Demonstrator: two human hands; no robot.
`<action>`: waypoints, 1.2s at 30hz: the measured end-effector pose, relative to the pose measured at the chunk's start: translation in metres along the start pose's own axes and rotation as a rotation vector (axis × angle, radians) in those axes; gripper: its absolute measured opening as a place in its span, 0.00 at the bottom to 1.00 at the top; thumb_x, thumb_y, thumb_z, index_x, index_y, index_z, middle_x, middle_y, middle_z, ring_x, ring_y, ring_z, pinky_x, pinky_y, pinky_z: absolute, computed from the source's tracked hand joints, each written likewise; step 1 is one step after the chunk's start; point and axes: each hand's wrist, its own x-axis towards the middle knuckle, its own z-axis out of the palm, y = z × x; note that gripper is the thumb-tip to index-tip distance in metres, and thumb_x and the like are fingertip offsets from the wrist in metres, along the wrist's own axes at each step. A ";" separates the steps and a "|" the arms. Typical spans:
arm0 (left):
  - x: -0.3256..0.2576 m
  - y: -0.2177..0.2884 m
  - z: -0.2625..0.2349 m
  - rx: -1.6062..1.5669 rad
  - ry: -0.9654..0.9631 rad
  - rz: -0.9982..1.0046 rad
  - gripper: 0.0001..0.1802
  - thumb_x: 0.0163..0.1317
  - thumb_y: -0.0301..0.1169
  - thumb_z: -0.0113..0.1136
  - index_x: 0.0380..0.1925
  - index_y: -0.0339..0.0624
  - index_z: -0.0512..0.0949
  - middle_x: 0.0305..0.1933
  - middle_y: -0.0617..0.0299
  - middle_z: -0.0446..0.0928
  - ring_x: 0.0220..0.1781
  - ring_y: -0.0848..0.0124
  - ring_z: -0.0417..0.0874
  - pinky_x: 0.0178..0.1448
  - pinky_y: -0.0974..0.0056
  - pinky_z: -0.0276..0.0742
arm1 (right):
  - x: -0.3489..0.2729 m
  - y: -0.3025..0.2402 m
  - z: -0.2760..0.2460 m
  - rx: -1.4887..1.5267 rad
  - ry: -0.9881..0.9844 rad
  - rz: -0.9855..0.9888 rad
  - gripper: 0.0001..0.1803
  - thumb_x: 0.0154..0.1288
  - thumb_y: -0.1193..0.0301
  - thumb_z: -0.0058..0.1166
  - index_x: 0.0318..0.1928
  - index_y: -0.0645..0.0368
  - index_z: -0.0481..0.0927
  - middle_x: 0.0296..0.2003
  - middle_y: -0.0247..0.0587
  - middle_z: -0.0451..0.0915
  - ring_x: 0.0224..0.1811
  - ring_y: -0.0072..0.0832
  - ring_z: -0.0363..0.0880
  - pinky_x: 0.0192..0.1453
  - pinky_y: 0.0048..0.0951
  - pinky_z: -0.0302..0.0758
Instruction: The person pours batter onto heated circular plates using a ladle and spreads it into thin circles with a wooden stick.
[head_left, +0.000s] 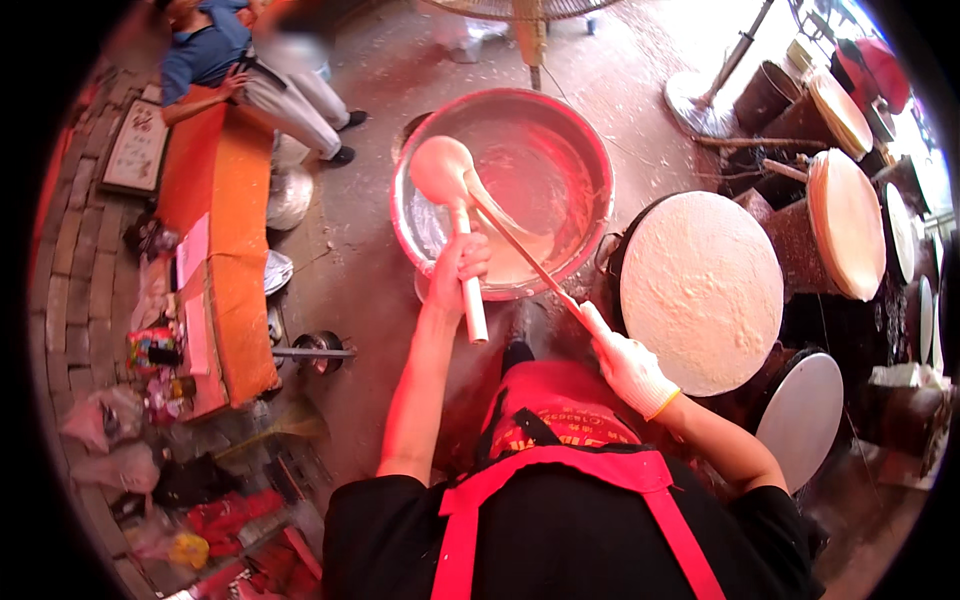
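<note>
Over a wide metal basin (pixel 606 200) with pale batter (pixel 525 262) in its bottom, my bare left hand (pixel 460 265) grips the pale handle of a batter-coated ladle (pixel 441 170). My right hand (pixel 628 365), in a white knit glove, holds a long thin stick (pixel 530 260) that slants up-left to the ladle's bowl. Batter trails from beside the bowl down into the basin. Whether the stick's tip touches the ladle, I cannot tell. Right of the basin, a pale, lumpy layer of batter (pixel 702 290) covers a round griddle.
More round griddles stand at the right, one with a bare grey plate (pixel 800 420), another bearing a tilted pale sheet (pixel 845 225). An orange-covered table (pixel 235 290) is at the left, near a person in a blue shirt (pixel 205 55). A fan (pixel 530 8) stands beyond the basin.
</note>
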 end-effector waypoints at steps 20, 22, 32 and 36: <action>-0.038 0.114 0.066 -0.044 -0.042 -0.423 0.05 0.68 0.23 0.41 0.31 0.39 0.60 0.20 0.68 0.61 0.16 0.82 0.62 0.16 0.79 0.62 | 0.022 -0.027 0.125 -0.604 0.679 0.013 0.37 0.55 0.75 0.49 0.66 0.29 0.63 0.21 0.39 0.70 0.14 0.36 0.74 0.15 0.39 0.70; -0.038 0.103 0.045 0.247 0.009 -0.313 0.05 0.66 0.23 0.44 0.32 0.42 0.61 0.19 0.69 0.61 0.14 0.82 0.61 0.13 0.76 0.58 | -0.031 -0.013 0.130 -0.677 0.690 0.025 0.38 0.52 0.75 0.52 0.64 0.28 0.65 0.20 0.34 0.68 0.12 0.30 0.72 0.13 0.33 0.67; -0.042 0.041 0.093 0.376 0.080 -0.834 0.05 0.69 0.24 0.41 0.32 0.38 0.62 0.20 0.69 0.61 0.14 0.81 0.62 0.14 0.77 0.61 | -0.265 -0.014 0.136 0.113 1.126 0.410 0.27 0.67 0.77 0.45 0.66 0.63 0.60 0.62 0.56 0.66 0.65 0.42 0.66 0.60 0.32 0.69; -0.054 -0.026 0.158 0.293 0.102 -1.182 0.06 0.71 0.27 0.39 0.36 0.36 0.61 0.21 0.67 0.61 0.15 0.79 0.62 0.14 0.74 0.62 | -0.350 0.002 0.176 0.426 1.187 0.757 0.24 0.69 0.73 0.45 0.64 0.60 0.65 0.24 0.32 0.74 0.22 0.19 0.72 0.26 0.22 0.69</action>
